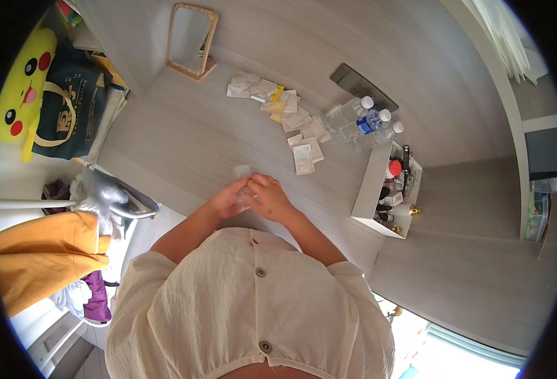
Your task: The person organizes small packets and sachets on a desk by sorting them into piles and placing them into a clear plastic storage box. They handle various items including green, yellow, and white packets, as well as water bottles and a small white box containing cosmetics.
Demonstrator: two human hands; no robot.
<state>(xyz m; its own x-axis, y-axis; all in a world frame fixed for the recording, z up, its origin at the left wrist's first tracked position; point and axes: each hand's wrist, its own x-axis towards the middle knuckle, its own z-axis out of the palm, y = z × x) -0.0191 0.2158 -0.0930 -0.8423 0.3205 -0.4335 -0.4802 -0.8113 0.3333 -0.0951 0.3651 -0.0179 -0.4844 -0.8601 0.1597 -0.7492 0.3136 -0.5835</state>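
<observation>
Close together in front of my body, my left hand [232, 199] and my right hand [270, 196] hold a small, clear plastic piece [246, 193] between them. Its exact kind cannot be told. A small pale packet [242, 170] shows just beyond my fingertips, over the wood-grain desk [188, 137]; whether I touch it is unclear. Farther off, a curved row of small flat packets [299, 118], white, beige and some yellow, lies loosely overlapped. Its nearest packet [303, 158] has a silvery face and lies to the right of my hands.
Clear plastic bottles [364, 124] stand at the back right, by a wall socket strip [363, 86]. A white box [368, 189] of small toiletries sits at the right. A wood-framed mirror [192, 40] stands at the back left. A dark tote bag [72, 102] and yellow plush toy [22, 90] are far left.
</observation>
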